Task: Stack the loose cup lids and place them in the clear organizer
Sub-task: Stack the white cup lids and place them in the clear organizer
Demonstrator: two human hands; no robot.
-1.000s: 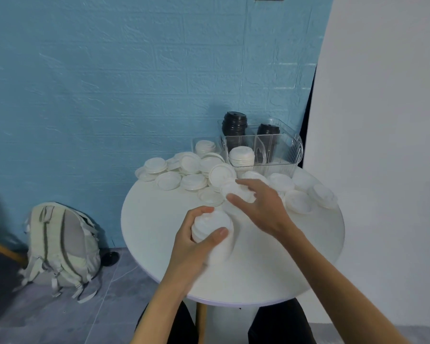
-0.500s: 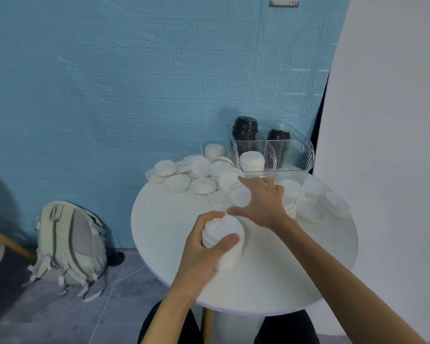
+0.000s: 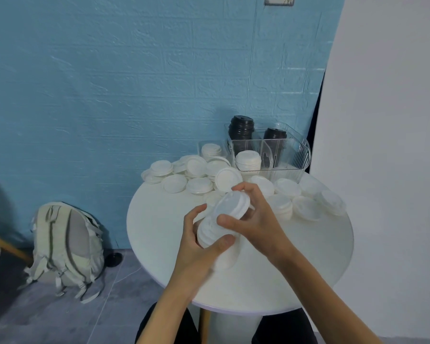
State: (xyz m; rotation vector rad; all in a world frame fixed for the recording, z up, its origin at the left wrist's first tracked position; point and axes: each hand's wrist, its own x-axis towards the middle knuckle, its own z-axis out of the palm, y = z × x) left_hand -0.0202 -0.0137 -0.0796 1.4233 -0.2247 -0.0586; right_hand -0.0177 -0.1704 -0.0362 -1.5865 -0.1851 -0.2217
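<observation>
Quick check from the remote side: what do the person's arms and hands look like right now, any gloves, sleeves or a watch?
Both are bare. The left hand and right hand wear no gloves, and no ring shows. Both forearms are uncovered right to the bottom edge of the picture: no sleeve, watch or wristband is in view. Below the round white table, dark trousers show on the legs.

We see soft, even light, faint shadows on the blue wall (image 3: 109, 95), wide-angle bending at edges, and slightly blurred hands.

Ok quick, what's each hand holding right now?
Left hand: fingers curled round the stack of white lids.
Right hand: pinching a single white lid at the stack's top.
</observation>
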